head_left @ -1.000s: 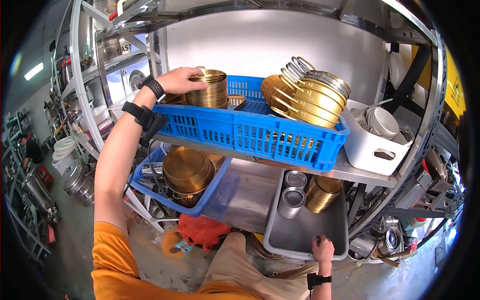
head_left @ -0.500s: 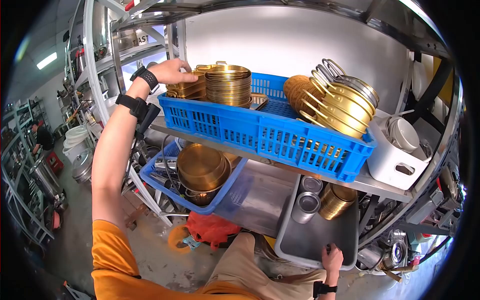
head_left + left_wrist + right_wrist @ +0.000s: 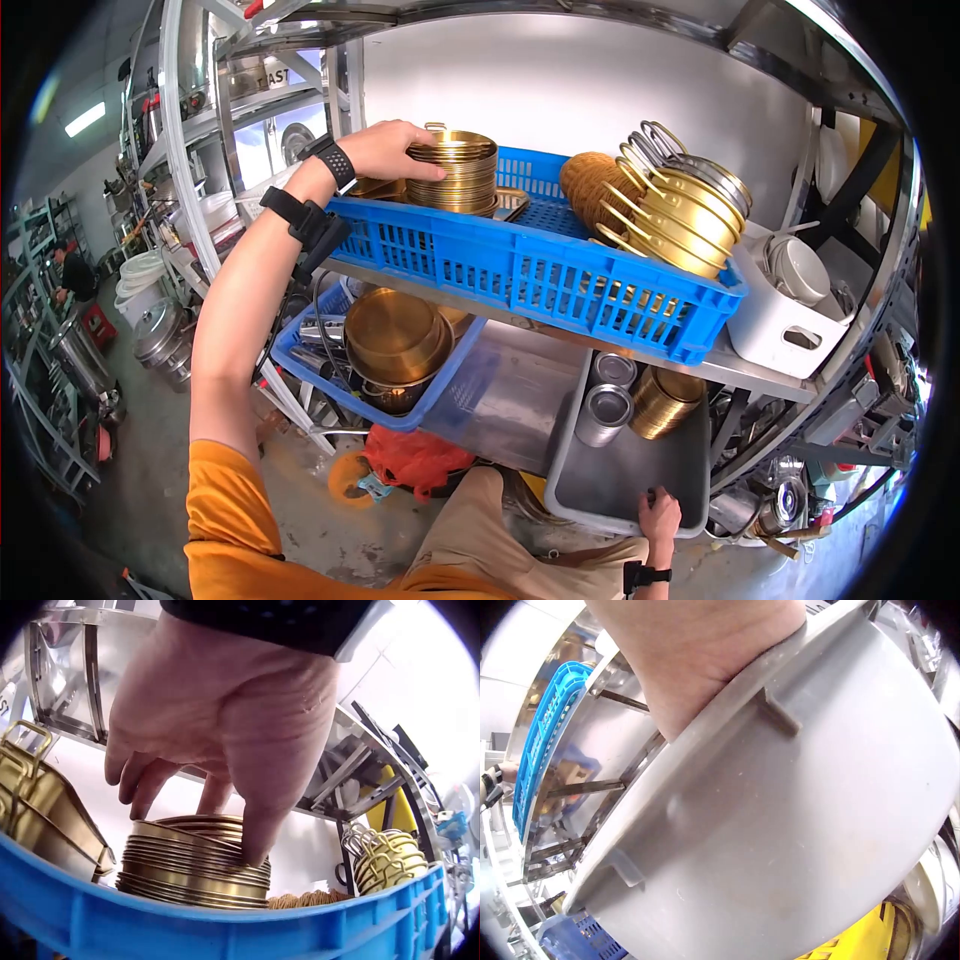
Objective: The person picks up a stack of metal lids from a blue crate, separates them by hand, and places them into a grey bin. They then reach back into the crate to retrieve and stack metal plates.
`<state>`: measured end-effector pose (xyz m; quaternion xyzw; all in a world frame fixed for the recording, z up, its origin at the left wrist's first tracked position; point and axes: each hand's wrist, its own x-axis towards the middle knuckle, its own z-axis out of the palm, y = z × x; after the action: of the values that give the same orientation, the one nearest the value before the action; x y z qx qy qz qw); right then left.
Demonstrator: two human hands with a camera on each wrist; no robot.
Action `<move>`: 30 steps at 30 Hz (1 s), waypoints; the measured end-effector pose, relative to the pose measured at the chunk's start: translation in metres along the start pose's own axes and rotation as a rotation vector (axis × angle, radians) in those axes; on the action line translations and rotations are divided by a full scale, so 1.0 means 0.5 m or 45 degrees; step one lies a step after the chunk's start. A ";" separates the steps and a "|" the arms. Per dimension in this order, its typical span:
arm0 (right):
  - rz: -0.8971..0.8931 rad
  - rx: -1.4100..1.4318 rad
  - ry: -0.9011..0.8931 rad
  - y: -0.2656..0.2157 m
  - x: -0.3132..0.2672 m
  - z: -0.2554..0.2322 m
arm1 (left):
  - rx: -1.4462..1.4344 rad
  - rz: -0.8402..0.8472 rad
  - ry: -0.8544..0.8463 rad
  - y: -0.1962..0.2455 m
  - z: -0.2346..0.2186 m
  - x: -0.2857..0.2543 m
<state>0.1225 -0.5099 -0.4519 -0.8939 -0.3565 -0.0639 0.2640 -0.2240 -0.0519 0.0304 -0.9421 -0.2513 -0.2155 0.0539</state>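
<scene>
My left hand (image 3: pixel 385 152) grips the upper part of a stack of round gold-coloured metal dishes (image 3: pixel 460 185) in the blue crate (image 3: pixel 420 235). In the left wrist view the thumb lies against the side of the stack, the fingers bend over its far rim, and the top dishes sit tilted. Low at the right, my right hand (image 3: pixel 660 515) holds the front rim of a grey tub (image 3: pixel 625 475); its fingertips are hidden in the right wrist view. Inside the tub stand two silver tins (image 3: pixel 605 408) and a shorter stack of gold dishes (image 3: pixel 668 405).
Gold-handled pans (image 3: pixel 690 225) and a brown cone of twine (image 3: pixel 597 188) lie in the crate's right side. Beside it stands a white bin (image 3: pixel 785 335) of white cups. On the lower shelf, a blue basket (image 3: pixel 400 415) holds large gold pans (image 3: pixel 390 330). A metal post (image 3: pixel 185 150) rises at left.
My left hand went from the dish stack leftward to the rectangular gold trays, then back onto the stack. The view shifted with the head. My right hand stayed on the tub's rim.
</scene>
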 end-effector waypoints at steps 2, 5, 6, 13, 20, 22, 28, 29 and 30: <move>0.023 -0.008 -0.005 -0.004 0.000 -0.002 | 0.029 -0.023 -0.145 0.015 0.009 0.015; 0.036 -0.004 -0.003 -0.007 0.000 -0.005 | -0.059 0.016 -0.111 0.012 0.022 0.023; 0.031 0.008 0.001 -0.008 0.000 -0.005 | -0.113 -0.010 -0.120 0.012 0.024 0.025; 0.017 0.011 0.020 -0.013 -0.001 -0.010 | -0.115 -0.017 -0.076 0.009 0.030 0.046; 0.017 -0.004 0.062 -0.010 -0.002 -0.005 | -0.089 -0.066 0.018 0.025 0.002 0.042; 0.025 0.001 0.052 -0.012 -0.001 -0.007 | -0.069 -0.065 0.059 0.024 0.002 0.041; 0.020 0.013 0.064 -0.006 -0.002 -0.003 | -0.160 0.016 -0.148 0.017 0.010 0.018; 0.020 0.007 0.063 -0.006 -0.002 -0.002 | -0.150 0.016 -0.120 0.012 0.017 0.016; 0.020 0.002 0.063 -0.009 -0.002 -0.004 | -0.148 0.017 -0.119 0.012 0.019 0.018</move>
<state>0.1192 -0.5087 -0.4487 -0.8947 -0.3428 -0.0836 0.2739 -0.2106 -0.0509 0.0256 -0.9543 -0.2344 -0.1852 -0.0113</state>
